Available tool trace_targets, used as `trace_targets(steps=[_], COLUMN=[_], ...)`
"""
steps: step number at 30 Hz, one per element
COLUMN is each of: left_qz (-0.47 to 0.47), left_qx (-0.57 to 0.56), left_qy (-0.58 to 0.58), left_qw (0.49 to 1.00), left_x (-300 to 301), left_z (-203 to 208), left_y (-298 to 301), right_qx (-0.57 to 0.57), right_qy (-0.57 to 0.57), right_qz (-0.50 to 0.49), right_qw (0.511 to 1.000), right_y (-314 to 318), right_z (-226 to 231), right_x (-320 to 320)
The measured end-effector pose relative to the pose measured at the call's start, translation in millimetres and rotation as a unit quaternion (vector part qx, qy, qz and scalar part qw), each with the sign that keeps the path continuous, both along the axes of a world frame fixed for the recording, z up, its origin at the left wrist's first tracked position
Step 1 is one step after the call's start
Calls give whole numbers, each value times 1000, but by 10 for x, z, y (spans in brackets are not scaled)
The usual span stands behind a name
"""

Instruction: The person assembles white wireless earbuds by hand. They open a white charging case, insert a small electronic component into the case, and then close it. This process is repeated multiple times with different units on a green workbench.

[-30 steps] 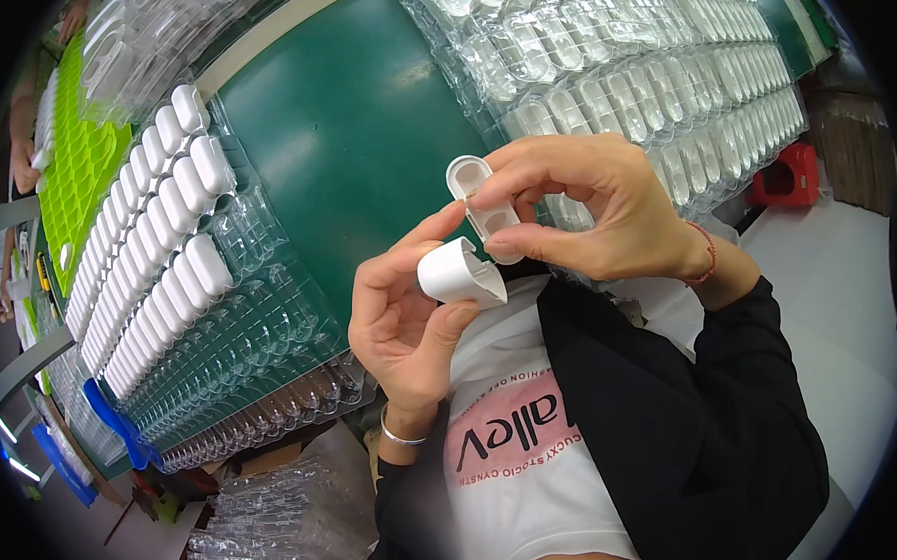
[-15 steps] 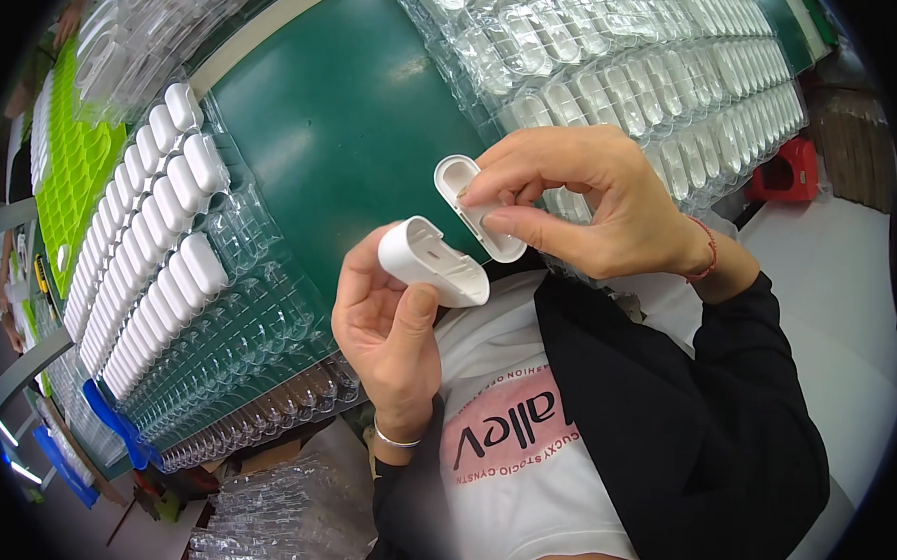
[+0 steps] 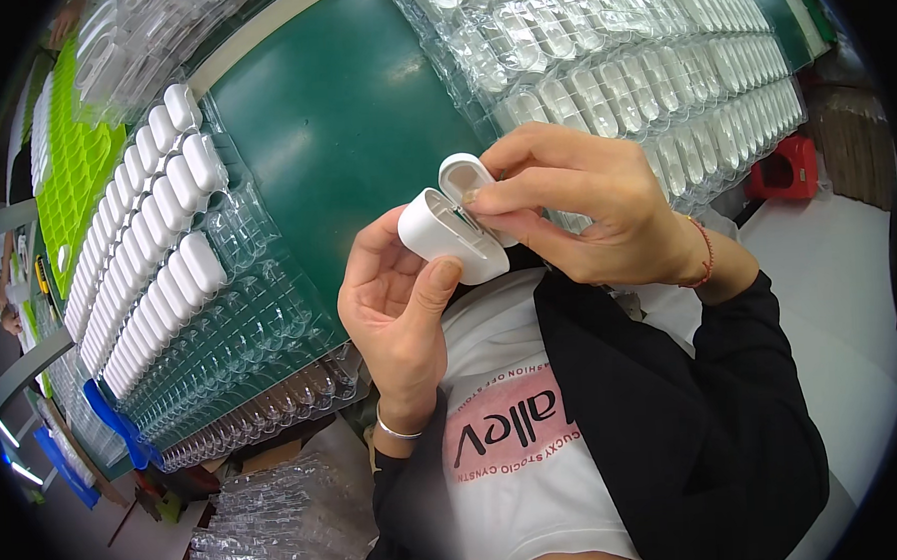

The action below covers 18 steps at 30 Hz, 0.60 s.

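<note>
In my left hand (image 3: 402,307) is a white hollow case body (image 3: 436,230), tilted with its open side toward the right, the thumb pressed along its lower face. My right hand (image 3: 590,199) pinches a shallow white oval lid (image 3: 461,174), its hollow inside turned toward me. The lid's long edge meets the rim of the case body, close to a small hinge part. My right fingertips lie over that joint, so I cannot tell whether the two are fastened.
On the left, a clear plastic tray (image 3: 258,278) bears rows of white oval pieces (image 3: 179,182). More clear trays (image 3: 641,101) lie at the far right of the green table (image 3: 350,94). Beyond stand a lime-green tray (image 3: 78,161) and a red container (image 3: 789,170).
My left hand has moved right and slightly up with the case body. The lid, held apart from it before, now touches its rim.
</note>
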<state>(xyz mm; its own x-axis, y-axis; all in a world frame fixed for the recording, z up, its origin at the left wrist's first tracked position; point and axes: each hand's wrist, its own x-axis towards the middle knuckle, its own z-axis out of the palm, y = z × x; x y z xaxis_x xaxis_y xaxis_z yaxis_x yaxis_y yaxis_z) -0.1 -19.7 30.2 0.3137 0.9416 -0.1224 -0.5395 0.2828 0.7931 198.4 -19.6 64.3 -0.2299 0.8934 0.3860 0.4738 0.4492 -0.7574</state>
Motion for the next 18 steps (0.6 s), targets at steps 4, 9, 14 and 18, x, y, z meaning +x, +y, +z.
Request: trace_targets(steps=[4, 9, 14, 18], left_qz=[17, -8, 51, 22], left_qx=[41, 13, 191, 111], left_qy=[17, -23, 144, 62], left_qw=[999, 1000, 970, 992], left_x=[39, -8, 28, 16], left_z=[-27, -38, -60, 26], left_y=[-2, 6, -93, -39], right_qx=[22, 21, 35, 41], right_qy=[-24, -9, -53, -29], right_qz=[-9, -10, -48, -45], right_qw=[999, 1000, 997, 998], right_y=[-15, -25, -75, -43], right_z=[0, 52, 119, 99], right_x=[-29, -71, -144, -131])
